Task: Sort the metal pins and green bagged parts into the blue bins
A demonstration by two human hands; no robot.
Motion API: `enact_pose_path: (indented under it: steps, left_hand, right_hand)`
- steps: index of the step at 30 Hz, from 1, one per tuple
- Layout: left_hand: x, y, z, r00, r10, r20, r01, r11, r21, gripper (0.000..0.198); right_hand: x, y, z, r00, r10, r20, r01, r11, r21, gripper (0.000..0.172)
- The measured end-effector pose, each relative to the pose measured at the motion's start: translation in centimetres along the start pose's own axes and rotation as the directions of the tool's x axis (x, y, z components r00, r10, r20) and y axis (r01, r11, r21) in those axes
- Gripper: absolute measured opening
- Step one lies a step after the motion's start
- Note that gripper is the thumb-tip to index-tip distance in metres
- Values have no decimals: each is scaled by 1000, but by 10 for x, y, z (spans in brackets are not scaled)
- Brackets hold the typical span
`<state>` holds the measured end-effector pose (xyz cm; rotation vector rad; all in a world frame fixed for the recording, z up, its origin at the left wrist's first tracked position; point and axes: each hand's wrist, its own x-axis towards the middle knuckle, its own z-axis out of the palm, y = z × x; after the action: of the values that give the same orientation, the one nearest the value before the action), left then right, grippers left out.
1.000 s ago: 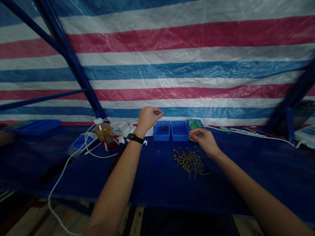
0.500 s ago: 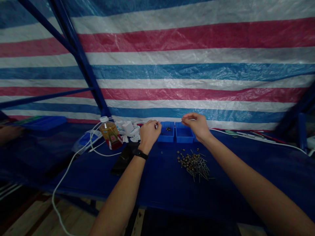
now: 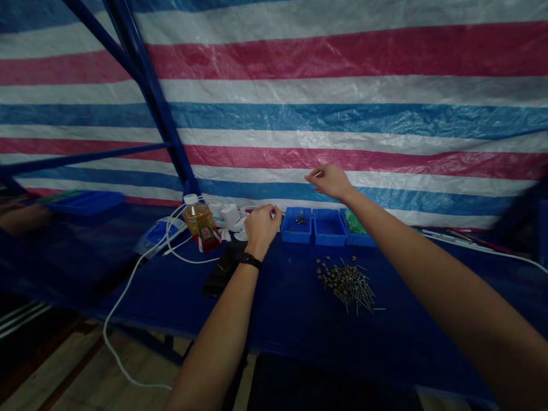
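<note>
A red, white and blue striped tarpaulin [image 3: 342,85] hangs behind my blue-covered table [image 3: 291,337], and everything on the table sits around my row of three blue plastic trays. The left tray [image 3: 293,234] holds only a small cluster of dark pieces, the middle tray [image 3: 329,235] shows nothing in it, and the right tray [image 3: 363,242] has a green bag [image 3: 354,222] inside. Most of the work looks left to do: a loose heap of round-headed nails [image 3: 347,283] lies just in front of the trays. Left of the trays stand a bottle of yellow oil [image 3: 200,225] and a white cable [image 3: 128,291], with a flat black object [image 3: 220,271] nearer me, none of them in my way. My left hand [image 3: 262,228] is curled closed beside the left tray, fingertips pinched together, and my right hand [image 3: 329,181] hangs above the trays, half open. Whether either has hold of a tiny piece, I cannot tell.
</note>
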<state>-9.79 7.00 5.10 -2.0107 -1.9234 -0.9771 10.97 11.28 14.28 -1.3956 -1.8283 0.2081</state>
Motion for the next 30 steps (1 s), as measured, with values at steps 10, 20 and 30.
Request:
enact_pose_path:
  steps: [10, 20, 30]
  left_hand:
    - [-37, 38, 27, 661, 620, 422, -433, 775, -461, 25]
    - [-45, 49, 32, 577, 649, 497, -461, 760, -458, 20]
    - [-47, 47, 30, 578, 680, 452, -466, 729, -501, 16]
  right_hand:
    - [-164, 99, -32, 909, -46, 415, 204, 916, -345, 22]
    - [-178, 124, -14, 960, -6, 280, 65, 977, -204, 22]
    - [-107, 26, -29, 954, -86, -287, 181, 929, 322, 21]
